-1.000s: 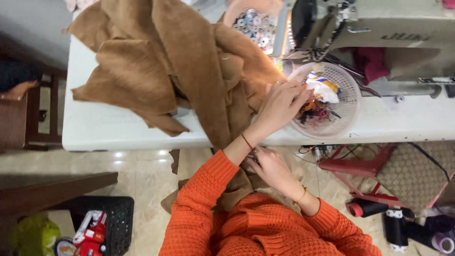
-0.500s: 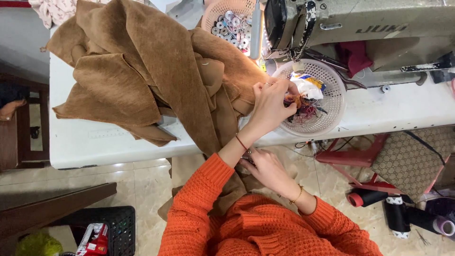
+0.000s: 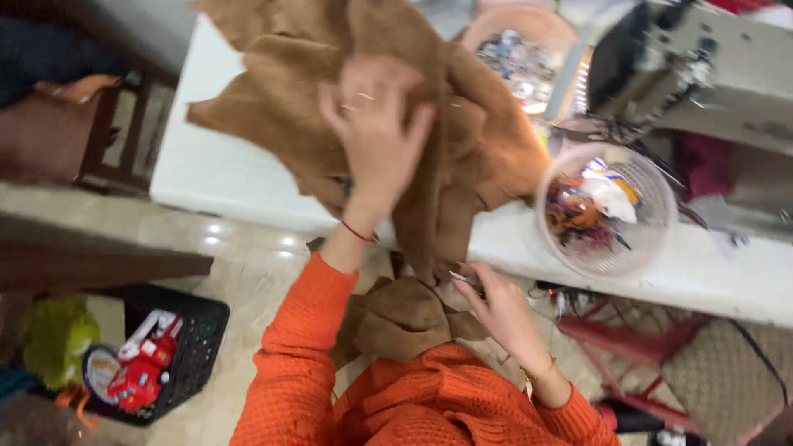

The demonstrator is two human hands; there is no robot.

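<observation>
Brown fabric [image 3: 396, 124] heaped over worktop [image 3: 223, 177] front edge; our left hand [image 3: 376, 136] spread flat on it, right hand [image 3: 496, 306] pinching small tool. Risk: cloth sliding floorward, snagging basket [image 3: 607, 206].

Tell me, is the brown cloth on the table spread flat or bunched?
Bunched. The brown cloth lies in heaped folds, one end hanging off the table edge; the left hand presses on it.

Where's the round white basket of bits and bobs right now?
In the head view, the white basket sits right of centre on the white table, beside the brown fabric and in front of the sewing machine.
</observation>
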